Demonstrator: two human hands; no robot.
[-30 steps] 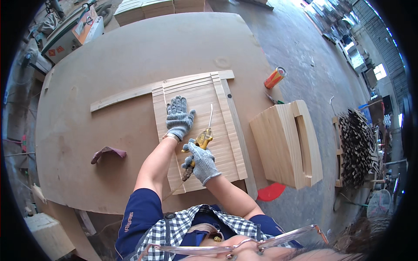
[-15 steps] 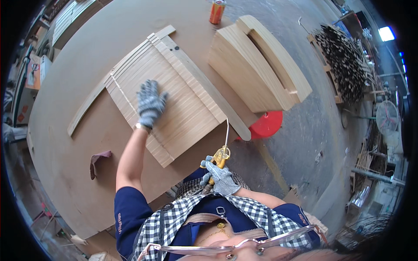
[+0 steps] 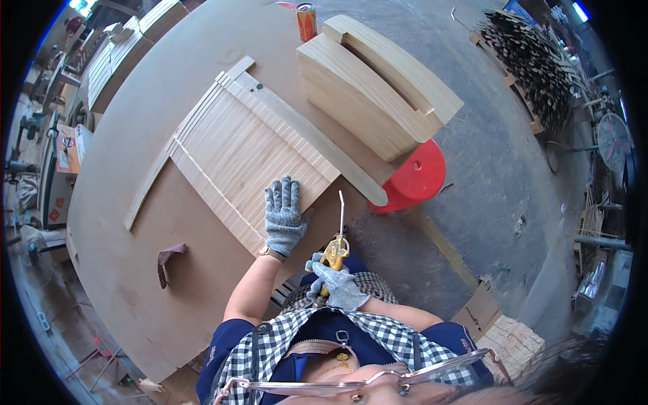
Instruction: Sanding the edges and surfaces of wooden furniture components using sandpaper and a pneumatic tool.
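Observation:
My left hand (image 3: 285, 217), in a grey knit glove, lies flat with fingers stretched on the near end of a row of pale wooden strips (image 3: 236, 145). The strips lie side by side as a panel on the brown table. My right hand (image 3: 339, 285), gloved too, is wrapped round a yellow air blow gun (image 3: 335, 252), whose thin bent nozzle points away from me, just off the panel's near right corner. Along the panel's right side runs a long wooden bar (image 3: 317, 142); a thinner strip (image 3: 150, 189) sticks out at its left.
Curved wooden pieces (image 3: 378, 88) stand stacked at the table's right edge, a drink can (image 3: 306, 22) behind them. Below is a red stool (image 3: 418, 177). A scrap of brown sandpaper or cloth (image 3: 169, 262) lies left on the table (image 3: 121, 270). Dark sticks (image 3: 530, 71) are piled far right.
My left hand has slid from the panel's middle toward me and right, to its near end. The blow gun stays in my right hand, its nozzle turned slightly. The whole view has shifted.

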